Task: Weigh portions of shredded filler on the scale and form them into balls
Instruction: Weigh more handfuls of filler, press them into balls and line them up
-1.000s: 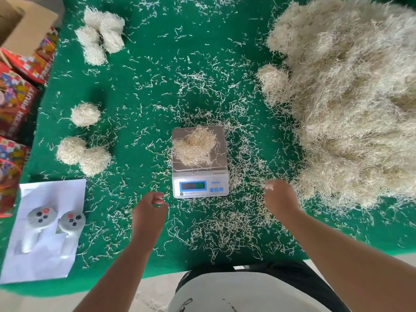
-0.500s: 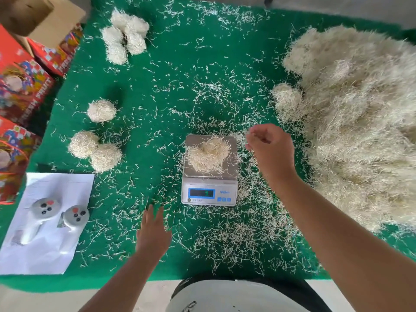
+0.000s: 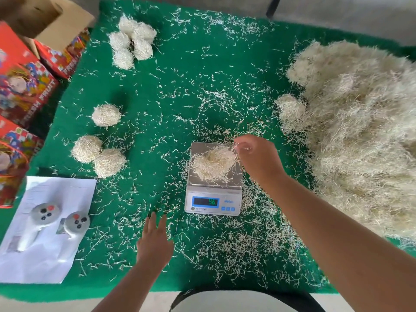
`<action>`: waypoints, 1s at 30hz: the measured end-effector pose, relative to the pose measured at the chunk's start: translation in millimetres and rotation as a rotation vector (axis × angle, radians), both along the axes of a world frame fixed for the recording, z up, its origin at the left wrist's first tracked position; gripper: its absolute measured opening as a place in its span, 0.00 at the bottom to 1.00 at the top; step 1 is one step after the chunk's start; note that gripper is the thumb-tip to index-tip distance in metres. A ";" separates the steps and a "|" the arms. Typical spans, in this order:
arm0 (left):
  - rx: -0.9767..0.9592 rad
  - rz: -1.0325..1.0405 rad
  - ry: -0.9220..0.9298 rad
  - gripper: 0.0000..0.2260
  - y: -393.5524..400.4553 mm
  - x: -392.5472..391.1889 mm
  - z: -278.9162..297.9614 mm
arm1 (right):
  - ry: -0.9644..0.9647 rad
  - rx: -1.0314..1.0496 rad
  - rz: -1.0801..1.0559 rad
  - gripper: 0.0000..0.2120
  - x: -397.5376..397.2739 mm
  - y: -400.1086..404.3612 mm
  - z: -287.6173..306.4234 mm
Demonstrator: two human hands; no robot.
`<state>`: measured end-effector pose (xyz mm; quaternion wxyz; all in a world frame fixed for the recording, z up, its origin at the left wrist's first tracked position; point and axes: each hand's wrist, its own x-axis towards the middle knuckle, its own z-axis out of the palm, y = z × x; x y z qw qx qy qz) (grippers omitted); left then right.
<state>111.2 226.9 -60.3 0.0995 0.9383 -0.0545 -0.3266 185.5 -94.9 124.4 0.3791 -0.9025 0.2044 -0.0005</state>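
My right hand (image 3: 256,157) pinches a few strands over the filler (image 3: 212,164) on the scale (image 3: 213,194), my left hand (image 3: 154,242) spread flat above the table (image 3: 180,86).

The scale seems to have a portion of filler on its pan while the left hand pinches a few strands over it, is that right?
Not quite: in the head view the right hand pinches strands over the scale and its filler portion. The left hand lies open on the green mat.

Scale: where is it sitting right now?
In the head view, the scale stands mid-table on the green mat, left of the big filler heap; the right hand hovers above its tray.
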 end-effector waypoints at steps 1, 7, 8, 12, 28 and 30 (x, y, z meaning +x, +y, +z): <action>-0.004 0.004 -0.006 0.40 0.0 0.5 0.3 | -0.015 -0.026 -0.023 0.14 -4.5 -5.0 -1.2; 0.011 0.004 -0.015 0.39 -2.6 -1.3 3.2 | -0.051 0.012 -0.009 0.20 -33.9 -20.2 -8.8; 0.015 0.002 -0.016 0.39 -3.0 -1.5 3.8 | -0.062 0.027 0.028 0.20 -35.7 -18.2 -8.4; 0.028 -0.010 -0.012 0.38 -3.7 -1.6 3.9 | -0.115 0.053 0.039 0.18 -35.2 -8.5 -5.0; -0.014 0.016 0.025 0.37 -3.2 4.3 6.2 | 0.229 -0.151 -0.201 0.15 -117.6 -63.9 -75.6; -0.012 0.016 0.030 0.37 -4.0 4.3 5.6 | 0.348 -0.171 -0.187 0.21 -130.8 -67.2 -88.0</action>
